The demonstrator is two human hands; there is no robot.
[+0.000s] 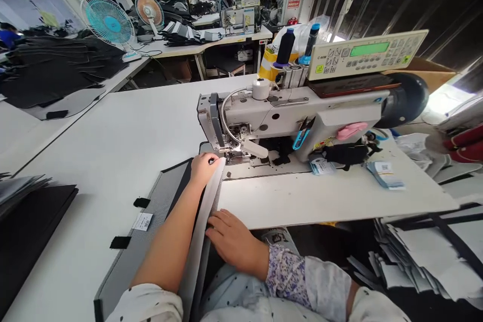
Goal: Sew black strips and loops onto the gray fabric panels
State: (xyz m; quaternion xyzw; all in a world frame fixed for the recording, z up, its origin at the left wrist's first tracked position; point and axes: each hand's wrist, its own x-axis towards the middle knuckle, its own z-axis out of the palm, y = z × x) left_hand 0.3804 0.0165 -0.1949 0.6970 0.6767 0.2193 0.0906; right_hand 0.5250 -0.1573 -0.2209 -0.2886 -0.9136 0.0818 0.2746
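A long grey fabric panel (151, 221) with black edging lies on the white table (124, 131), running from my lap up to the sewing machine (287, 115). My left hand (203, 167) is closed on the panel's light grey strip (211, 201) right beside the presser foot. My right hand (231, 239) lies flat with its fingers out on the same strip near the table's front edge. A white label (142, 221) and small black tabs (141, 202) sit on the panel.
The machine's control panel (364, 54) and thread cones (286, 48) stand behind it. Paper tags (385, 175) lie right of the machine. Black fabric stacks (49, 68), two fans (106, 20) and other machines fill the back. Grey cut pieces (411, 256) pile at lower right.
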